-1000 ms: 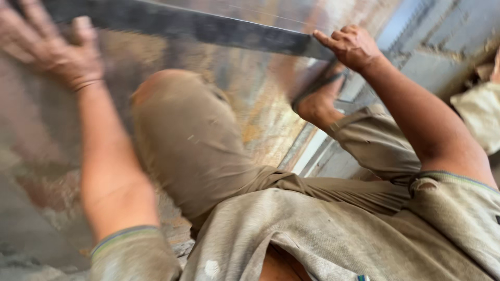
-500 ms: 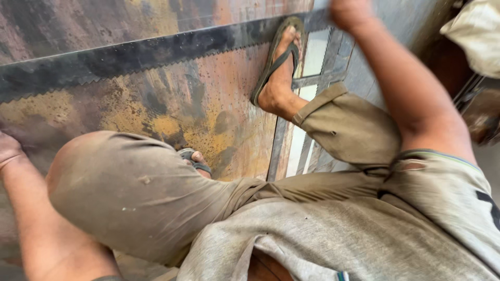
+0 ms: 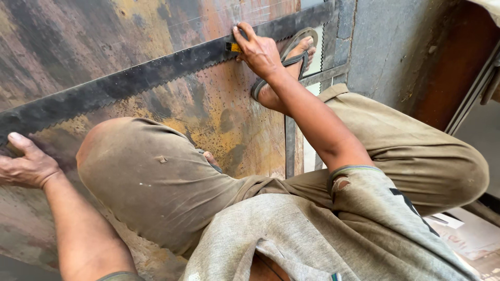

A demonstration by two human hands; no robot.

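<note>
Long dark metal saw blade with small teeth [image 3: 156,73] lies flat on big rusty metal sheet [image 3: 67,41], long way from left edge up toward top right corner, teeth face knee. Looks thin, stiff, bit bendy, sharp along teeth; safest grip on smooth back edge. Left hand [image 3: 26,166] presses low end, fingers spread. Right hand [image 3: 258,49] pinches small yellow bit [image 3: 234,47] on high end, near green sandal [image 3: 291,54]
</note>
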